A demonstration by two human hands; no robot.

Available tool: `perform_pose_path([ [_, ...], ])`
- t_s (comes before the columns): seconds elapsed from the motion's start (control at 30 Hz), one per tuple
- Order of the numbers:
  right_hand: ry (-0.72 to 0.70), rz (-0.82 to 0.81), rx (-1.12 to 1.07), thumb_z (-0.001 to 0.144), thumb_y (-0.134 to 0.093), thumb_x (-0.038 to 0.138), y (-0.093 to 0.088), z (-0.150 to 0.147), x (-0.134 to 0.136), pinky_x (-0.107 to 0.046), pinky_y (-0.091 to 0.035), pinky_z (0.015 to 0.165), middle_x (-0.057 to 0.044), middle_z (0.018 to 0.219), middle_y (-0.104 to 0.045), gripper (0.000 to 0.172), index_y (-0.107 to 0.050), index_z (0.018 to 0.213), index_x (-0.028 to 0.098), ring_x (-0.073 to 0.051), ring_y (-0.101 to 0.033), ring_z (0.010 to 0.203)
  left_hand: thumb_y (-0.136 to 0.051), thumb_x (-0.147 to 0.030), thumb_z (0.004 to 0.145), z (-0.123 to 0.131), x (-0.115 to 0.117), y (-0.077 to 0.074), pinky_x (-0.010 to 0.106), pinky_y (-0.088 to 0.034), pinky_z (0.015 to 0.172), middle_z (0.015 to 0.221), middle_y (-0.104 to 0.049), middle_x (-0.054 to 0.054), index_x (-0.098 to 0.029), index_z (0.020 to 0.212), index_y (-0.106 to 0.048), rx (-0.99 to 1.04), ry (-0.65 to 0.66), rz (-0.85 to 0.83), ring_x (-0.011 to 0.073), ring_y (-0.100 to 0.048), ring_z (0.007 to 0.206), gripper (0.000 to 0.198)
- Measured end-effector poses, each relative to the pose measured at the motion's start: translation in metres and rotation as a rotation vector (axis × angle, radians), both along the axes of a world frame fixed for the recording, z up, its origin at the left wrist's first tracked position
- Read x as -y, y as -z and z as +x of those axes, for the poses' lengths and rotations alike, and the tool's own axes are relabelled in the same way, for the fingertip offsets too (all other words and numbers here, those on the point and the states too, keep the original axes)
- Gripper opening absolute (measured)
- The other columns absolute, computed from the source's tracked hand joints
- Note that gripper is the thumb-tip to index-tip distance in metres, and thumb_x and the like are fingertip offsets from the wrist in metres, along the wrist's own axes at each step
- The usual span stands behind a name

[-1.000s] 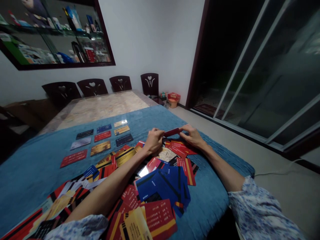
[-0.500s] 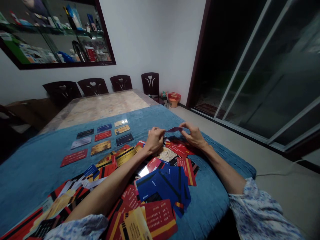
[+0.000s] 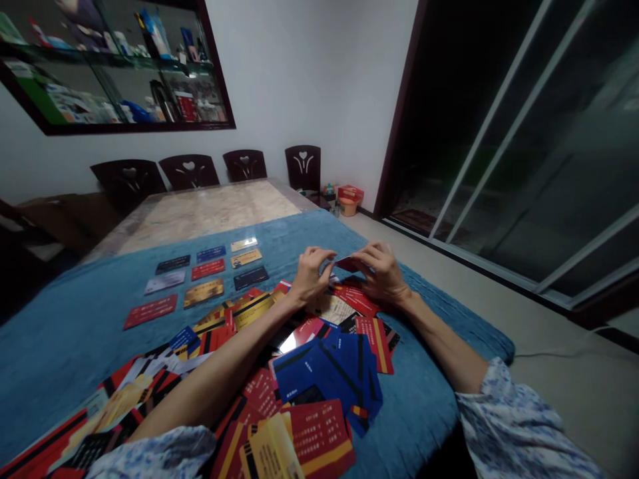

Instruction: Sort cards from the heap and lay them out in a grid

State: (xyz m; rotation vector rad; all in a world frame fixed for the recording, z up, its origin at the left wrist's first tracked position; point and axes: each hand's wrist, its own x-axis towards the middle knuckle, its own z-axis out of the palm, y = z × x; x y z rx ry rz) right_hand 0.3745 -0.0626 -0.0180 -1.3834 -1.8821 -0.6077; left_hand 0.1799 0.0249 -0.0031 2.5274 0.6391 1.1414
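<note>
The fingers (image 3: 324,255) of the left hand (image 3: 310,274) are pinched together on one end of a small red card (image 3: 345,263). The right hand (image 3: 383,276) is closed on the other end. The card hangs just above the blue cloth (image 3: 74,319), close to the bench's right edge and about midway along it. The right hand covers much of the card, so from here its face cannot be read.

Under both wrists lies a loose heap of cards (image 3: 324,372), red, blue and gold, overlapping every which way and running back to the near edge. The forearms lie across the heap and hide part of it, and the picture cuts it off at the near left corner.

Beyond the heap, toward the left edge, single cards sit apart in neat rows (image 3: 204,276), their print too small to make out. Past the cloth the bare bench (image 3: 210,209) top runs to its far edge, where dark chairs (image 3: 188,171) stand.
</note>
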Motion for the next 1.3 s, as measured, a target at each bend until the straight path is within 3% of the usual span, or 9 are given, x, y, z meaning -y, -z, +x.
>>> perform_pose_path([
  [0.23,-0.032,-0.031,-0.028,0.097,-0.051,0.034,0.003,-0.005,-0.006,-0.04,-0.038,0.084,-0.008,0.087,-0.07,0.025,-0.073,0.1,0.022,-0.024,-0.051,0.092,-0.061,-0.01,0.083,0.001,0.0,0.004,0.037,-0.044,0.093,0.092,-0.07,0.006,-0.019,0.091,-0.073,-0.048,0.049,-0.026,0.021,-0.058,0.101,0.017],
  [0.5,0.007,-0.131,-0.14,0.095,-0.049,0.023,0.012,-0.001,-0.01,-0.038,-0.038,0.079,-0.009,0.087,-0.07,0.025,-0.071,0.105,0.021,-0.024,-0.054,0.09,-0.057,-0.007,0.081,-0.002,-0.006,0.003,0.037,-0.045,0.089,0.086,-0.067,0.005,-0.018,0.087,-0.07,-0.129,-0.128,-0.094,0.0212,-0.057,0.096,0.018],
  [0.83,-0.022,-0.222,-0.208,0.086,-0.052,0.012,0.02,0.001,-0.014,-0.04,-0.044,0.081,-0.008,0.093,-0.072,0.029,-0.065,0.11,0.021,-0.026,-0.058,0.09,-0.051,-0.005,0.08,-0.006,-0.008,0.006,0.036,-0.042,0.087,0.091,-0.065,0.007,-0.018,0.102,-0.061,-0.259,-0.248,-0.12,0.0227,-0.056,0.096,0.027],
  [1.13,-0.01,-0.28,-0.173,0.086,-0.051,0.015,0.02,-0.001,-0.014,-0.037,-0.046,0.078,-0.008,0.089,-0.069,0.032,-0.062,0.116,0.02,-0.023,-0.06,0.081,-0.049,-0.002,0.077,-0.007,-0.001,0.005,0.034,-0.042,0.082,0.085,-0.062,0.005,-0.02,0.114,-0.055,-0.346,-0.225,-0.06,0.0234,-0.056,0.089,0.042],
  [1.3,0.036,-0.248,-0.144,0.086,-0.05,0.014,0.021,-0.003,-0.014,-0.036,-0.046,0.079,-0.007,0.086,-0.068,0.033,-0.062,0.116,0.02,-0.023,-0.06,0.079,-0.048,-0.003,0.079,-0.008,0.001,0.002,0.032,-0.043,0.077,0.081,-0.06,0.005,-0.021,0.112,-0.057,-0.31,-0.225,-0.058,0.0229,-0.056,0.083,0.039],
])
